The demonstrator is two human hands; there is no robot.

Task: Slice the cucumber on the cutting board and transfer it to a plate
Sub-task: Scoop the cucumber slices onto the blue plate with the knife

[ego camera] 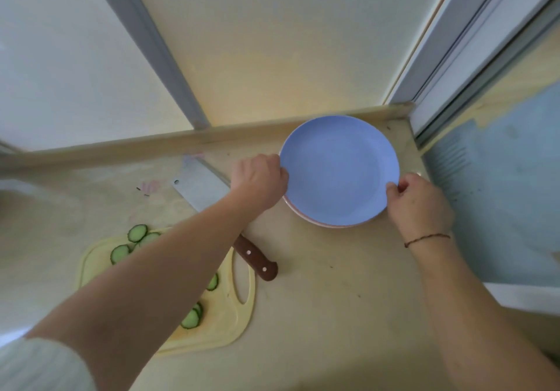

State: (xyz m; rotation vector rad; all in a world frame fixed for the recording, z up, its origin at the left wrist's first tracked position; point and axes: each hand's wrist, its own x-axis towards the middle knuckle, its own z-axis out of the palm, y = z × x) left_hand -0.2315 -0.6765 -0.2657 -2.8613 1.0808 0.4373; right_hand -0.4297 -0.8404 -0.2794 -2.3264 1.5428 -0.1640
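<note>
On counter, both hands — left hand (261, 178), right hand (419, 199) — grip plate (339, 148) (blue)

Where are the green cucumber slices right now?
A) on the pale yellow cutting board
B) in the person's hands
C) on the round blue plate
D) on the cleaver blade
A: the green cucumber slices lie on the pale yellow cutting board, while the round blue plate, held at its rim by the left hand and the right hand, has nothing on it.

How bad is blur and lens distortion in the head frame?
Head view: strong wide-angle bending of the counter edge and wall lines; soft motion blur overall; blue plate, cleaver and cucumber slices still readable; warm, even light, no hard glare.
</note>
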